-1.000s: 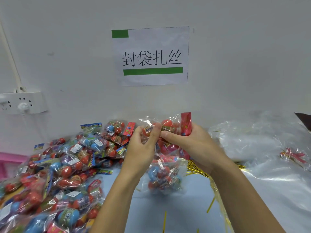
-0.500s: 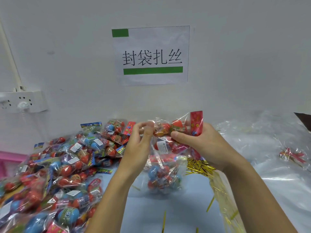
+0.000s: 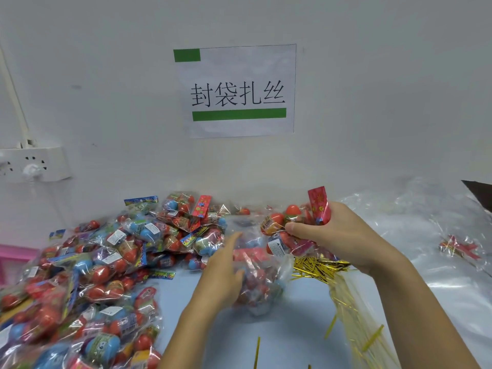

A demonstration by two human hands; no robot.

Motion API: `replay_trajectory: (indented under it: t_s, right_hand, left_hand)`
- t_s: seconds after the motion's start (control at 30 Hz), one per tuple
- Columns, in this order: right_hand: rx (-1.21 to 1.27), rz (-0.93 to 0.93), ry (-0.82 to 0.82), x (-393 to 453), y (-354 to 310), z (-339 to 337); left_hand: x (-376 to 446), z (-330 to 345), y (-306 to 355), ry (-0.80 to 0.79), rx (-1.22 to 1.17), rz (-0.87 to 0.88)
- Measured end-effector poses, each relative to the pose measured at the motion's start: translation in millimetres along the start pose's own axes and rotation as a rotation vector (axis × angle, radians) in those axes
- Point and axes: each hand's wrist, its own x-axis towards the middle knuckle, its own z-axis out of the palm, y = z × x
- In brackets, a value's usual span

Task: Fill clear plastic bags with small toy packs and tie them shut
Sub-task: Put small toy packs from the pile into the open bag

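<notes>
Your right hand [image 3: 335, 235] pinched a toy pack [image 3: 295, 225] with a red header, held above the table [image 3: 287, 326]. Your left hand [image 3: 226, 270], fingers spread and blurred, lay against the clear bag [image 3: 258, 278] of packs standing below it. Gold twist ties [image 3: 316, 267] lay just right of the bag; pile of packs [image 3: 87, 265] at left.
</notes>
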Motion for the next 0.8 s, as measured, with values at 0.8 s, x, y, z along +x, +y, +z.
replay_trajectory:
  t_s: [0.8]
  right_hand:
    - [0.080,-0.011,0.077,1.1,0.6,-5.7]
  left_hand:
    - [2.7,-6.5,12.8,0.384,0.113,0.188]
